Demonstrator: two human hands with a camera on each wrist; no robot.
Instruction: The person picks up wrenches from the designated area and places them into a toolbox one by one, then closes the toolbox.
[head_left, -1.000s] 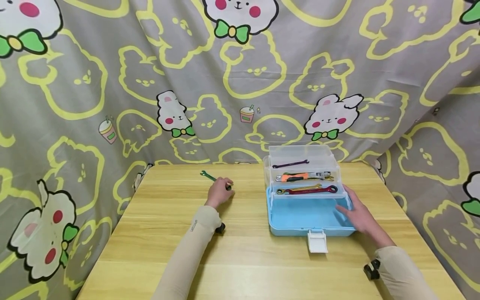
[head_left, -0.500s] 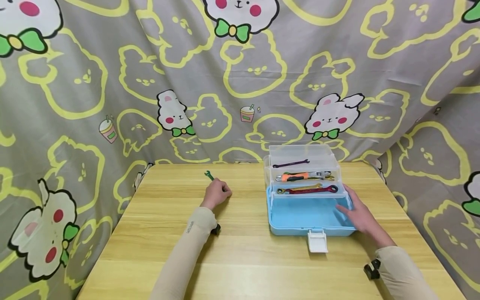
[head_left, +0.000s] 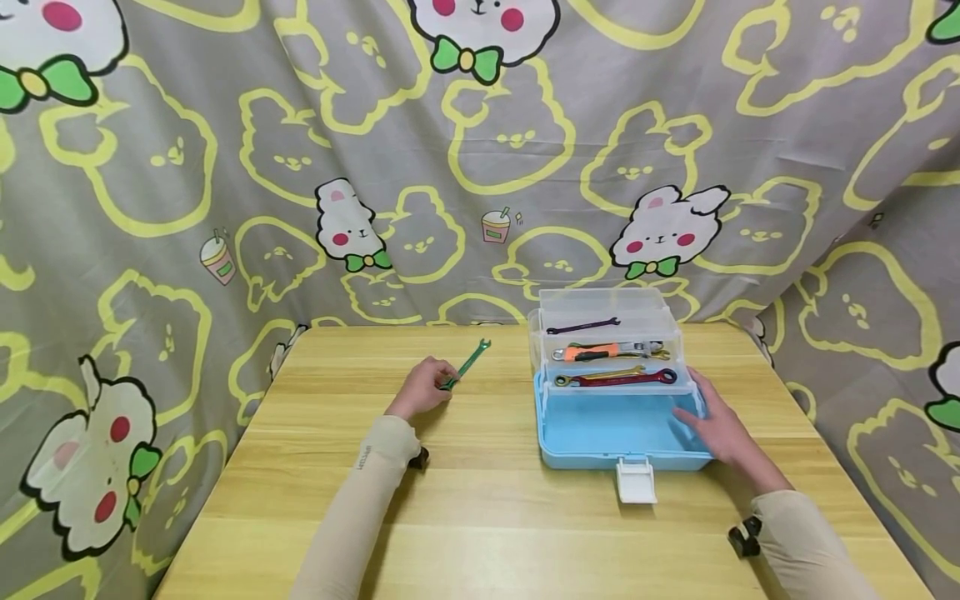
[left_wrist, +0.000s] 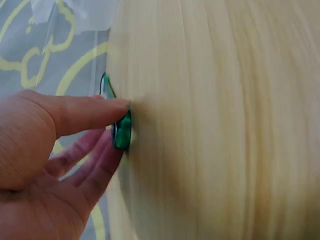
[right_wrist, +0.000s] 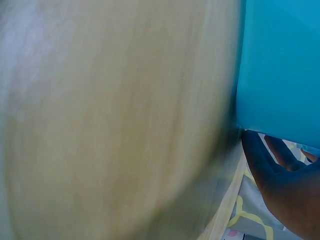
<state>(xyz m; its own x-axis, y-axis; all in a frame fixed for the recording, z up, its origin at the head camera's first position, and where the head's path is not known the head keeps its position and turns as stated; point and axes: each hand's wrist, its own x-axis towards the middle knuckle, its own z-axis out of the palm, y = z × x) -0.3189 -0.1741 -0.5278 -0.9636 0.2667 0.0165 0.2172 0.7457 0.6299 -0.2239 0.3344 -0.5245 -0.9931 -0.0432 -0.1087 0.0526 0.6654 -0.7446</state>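
Green wrench (head_left: 472,360) has swung rightward, pinched in the left hand (head_left: 424,387); right hand (head_left: 723,429) grips the toolbox (head_left: 581,459) side. Reorienting appears underway; next move likely needs a steady pinch.

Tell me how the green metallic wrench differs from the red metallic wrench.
Place: the left hand pinches the green metallic wrench; the red metallic wrench lies in the lowest clear plastic tray of the blue toolbox.
Pose: in the head view, the green wrench slants up rightward; the red wrench lies nearly level.
Visible end: the green wrench shows an open fork, the red wrench a closed ring.
Shared: both slim, glossy.
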